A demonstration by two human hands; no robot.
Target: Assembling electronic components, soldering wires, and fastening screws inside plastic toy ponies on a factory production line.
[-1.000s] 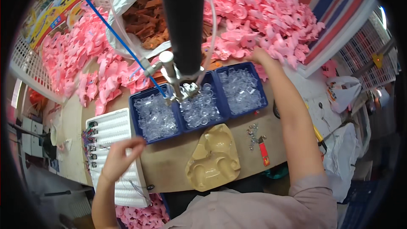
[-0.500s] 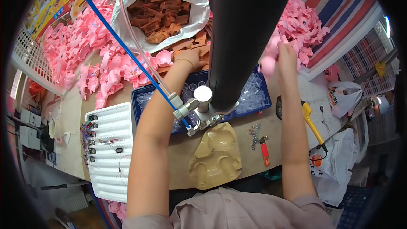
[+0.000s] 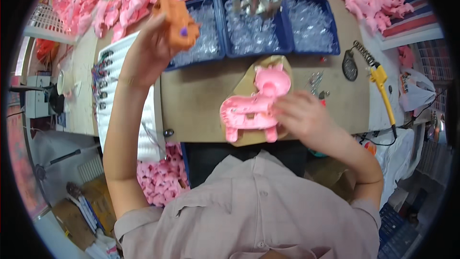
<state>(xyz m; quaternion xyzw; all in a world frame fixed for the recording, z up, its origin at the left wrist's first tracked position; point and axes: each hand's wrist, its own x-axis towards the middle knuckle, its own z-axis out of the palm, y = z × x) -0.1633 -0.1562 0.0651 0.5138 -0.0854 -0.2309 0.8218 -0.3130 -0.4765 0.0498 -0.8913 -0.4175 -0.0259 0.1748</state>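
Raised over the left blue tray, my left hand (image 3: pixel 147 50) grips an orange plastic part (image 3: pixel 177 21) with a small purple spot on it. A pink animal-shaped shell half (image 3: pixel 272 85) lies with its hollow side up on the tan moulded holder (image 3: pixel 245 82) in front of me. My right hand (image 3: pixel 306 119) is at the shell's right side, fingers stretched and slightly blurred, apparently touching its edge. The holder is mostly covered by the shell.
Blue trays (image 3: pixel 286 29) of clear plastic pieces stand behind the holder, below a metal fitting (image 3: pixel 261 2). Pink shells (image 3: pixel 373 0) are heaped at the back. A white ridged tray (image 3: pixel 125 110) with wired parts lies left; a yellow-handled soldering iron (image 3: pixel 379 79) lies right.
My right hand has come from the right-hand pink pile to the holder, where a pink shell now lies. My left hand has drawn back from the orange pile holding an orange part. The view has shifted.
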